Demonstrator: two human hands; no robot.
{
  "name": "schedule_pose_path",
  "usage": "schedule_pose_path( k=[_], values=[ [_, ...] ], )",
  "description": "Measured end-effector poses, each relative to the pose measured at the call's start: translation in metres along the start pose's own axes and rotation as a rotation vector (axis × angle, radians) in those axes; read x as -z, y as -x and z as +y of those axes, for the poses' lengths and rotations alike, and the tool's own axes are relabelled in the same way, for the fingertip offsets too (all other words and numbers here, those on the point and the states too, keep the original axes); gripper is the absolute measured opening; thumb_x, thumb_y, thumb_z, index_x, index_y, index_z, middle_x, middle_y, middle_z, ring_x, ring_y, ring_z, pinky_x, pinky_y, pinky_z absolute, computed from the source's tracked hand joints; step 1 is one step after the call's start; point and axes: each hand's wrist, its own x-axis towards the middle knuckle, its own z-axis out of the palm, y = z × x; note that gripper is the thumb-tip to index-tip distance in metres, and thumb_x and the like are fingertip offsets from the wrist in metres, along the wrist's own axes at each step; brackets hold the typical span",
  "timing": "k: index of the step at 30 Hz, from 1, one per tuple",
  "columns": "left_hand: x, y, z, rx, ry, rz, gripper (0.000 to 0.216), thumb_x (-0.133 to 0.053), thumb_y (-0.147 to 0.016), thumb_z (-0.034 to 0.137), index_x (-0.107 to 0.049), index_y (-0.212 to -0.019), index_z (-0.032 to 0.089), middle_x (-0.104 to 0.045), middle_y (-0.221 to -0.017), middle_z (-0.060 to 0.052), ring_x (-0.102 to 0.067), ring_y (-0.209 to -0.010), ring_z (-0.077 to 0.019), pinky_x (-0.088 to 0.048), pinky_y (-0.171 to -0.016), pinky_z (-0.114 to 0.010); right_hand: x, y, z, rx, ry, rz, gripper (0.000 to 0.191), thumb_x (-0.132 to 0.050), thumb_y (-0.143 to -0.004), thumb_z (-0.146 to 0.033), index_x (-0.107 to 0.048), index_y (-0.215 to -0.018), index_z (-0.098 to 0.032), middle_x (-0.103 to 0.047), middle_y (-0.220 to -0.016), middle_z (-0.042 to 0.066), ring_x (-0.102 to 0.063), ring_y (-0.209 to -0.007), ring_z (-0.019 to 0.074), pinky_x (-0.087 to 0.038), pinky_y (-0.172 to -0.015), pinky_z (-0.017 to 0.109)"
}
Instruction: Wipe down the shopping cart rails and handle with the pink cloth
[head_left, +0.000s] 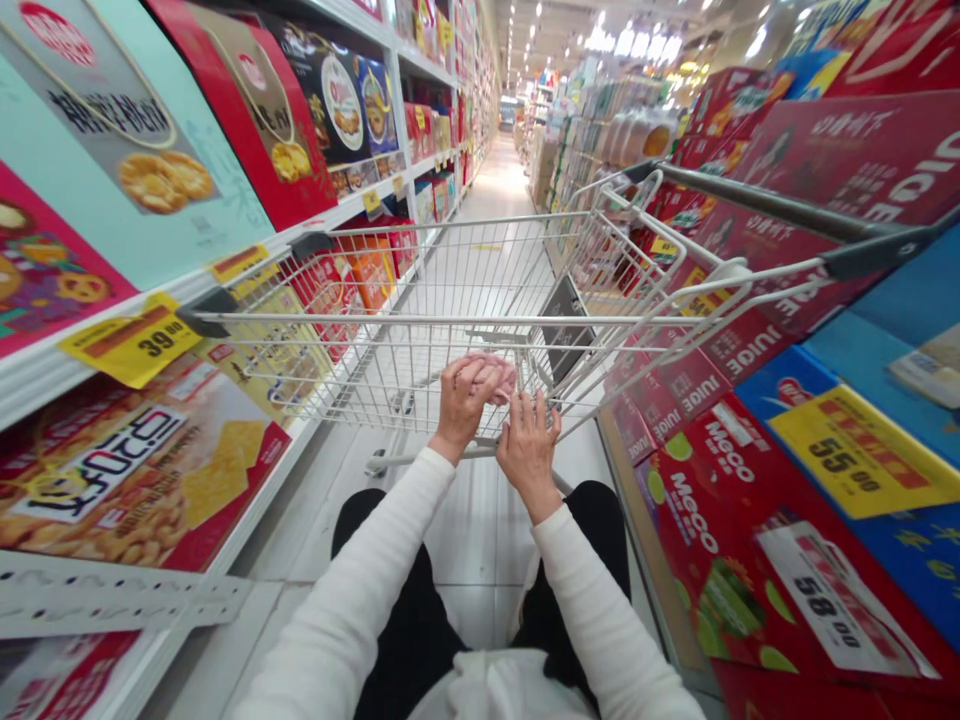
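A wire shopping cart [442,320] stands crosswise in front of me, its dark push handle [757,200] up on the right. My left hand [466,398] is closed around a crumpled pink cloth [501,378] at the lower part of the cart's near side. Close beside it, my right hand [529,440] has its fingers bent over the wires low on the basket, near the cloth's edge. Its fingertips partly hide what they touch. A dark panel [566,325] shows on the cart behind my right hand.
On the left, shelves hold boxed snacks [112,460] with yellow price tags [135,340] jutting out. Stacked red drink cartons [735,520] line the right side closely. A tiled aisle floor [499,190] runs ahead between shelves and piled goods.
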Motion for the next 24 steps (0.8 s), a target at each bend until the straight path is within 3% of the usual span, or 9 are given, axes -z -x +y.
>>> schedule_pose_path(
  k=[6,12,14,16,21,24],
  values=[
    [0.008,0.029,0.001,0.019,-0.017,-0.049,0.029,-0.057,-0.099,0.024,-0.066,-0.125,0.029,-0.062,-0.118,-0.009,-0.052,-0.121,-0.0221,-0.049,-0.100,-0.036,-0.004,0.007,-0.001,0.016,-0.010,0.016,0.058,-0.042,-0.096,-0.019,-0.041,-0.154,-0.013,-0.050,-0.155,0.018,-0.025,-0.154,0.0351,-0.013,-0.122,0.061],
    [0.005,-0.019,0.010,0.090,-0.046,0.110,0.031,-0.064,-0.096,0.028,-0.064,-0.126,0.034,-0.056,-0.125,-0.007,-0.047,-0.129,-0.0236,-0.044,-0.108,-0.041,-0.008,0.011,-0.011,-0.066,-0.008,0.060,0.061,-0.044,-0.094,-0.018,-0.041,-0.155,-0.015,-0.046,-0.159,0.013,0.004,-0.159,0.0401,-0.011,-0.121,0.070],
    [-0.002,-0.022,0.012,0.081,-0.030,0.092,0.031,-0.064,-0.096,0.028,-0.064,-0.126,0.034,-0.055,-0.125,-0.007,-0.046,-0.131,-0.0242,-0.043,-0.110,-0.042,-0.011,0.012,-0.011,-0.080,-0.006,0.070,0.060,-0.045,-0.093,-0.018,-0.044,-0.153,-0.015,-0.045,-0.160,0.012,0.014,-0.157,0.0418,-0.011,-0.120,0.074],
    [-0.008,-0.010,0.013,0.071,-0.027,0.051,0.029,-0.062,-0.096,0.026,-0.066,-0.124,0.032,-0.057,-0.123,-0.008,-0.046,-0.131,-0.0243,-0.044,-0.109,-0.041,-0.014,0.013,-0.008,-0.081,-0.011,0.079,0.061,-0.046,-0.091,-0.017,-0.046,-0.152,-0.016,-0.046,-0.159,0.012,0.019,-0.156,0.0431,-0.012,-0.118,0.078],
    [-0.007,0.046,0.011,0.090,-0.049,-0.043,0.025,-0.059,-0.097,0.022,-0.070,-0.119,0.028,-0.062,-0.114,-0.009,-0.051,-0.125,-0.0237,-0.047,-0.104,-0.039,-0.015,0.011,0.003,-0.010,-0.002,0.066,0.066,-0.049,-0.090,-0.019,-0.041,-0.155,-0.017,-0.046,-0.159,0.015,0.005,-0.158,0.0451,-0.015,-0.117,0.078],
    [-0.001,0.050,0.011,0.132,-0.052,-0.063,0.028,-0.053,-0.099,0.020,-0.070,-0.120,0.028,-0.063,-0.118,-0.010,-0.050,-0.126,-0.0238,-0.047,-0.103,-0.040,-0.013,0.010,0.007,0.012,0.016,0.054,0.066,-0.050,-0.089,-0.019,-0.042,-0.154,-0.017,-0.048,-0.157,0.015,0.002,-0.157,0.0464,-0.016,-0.117,0.076]
  ],
)
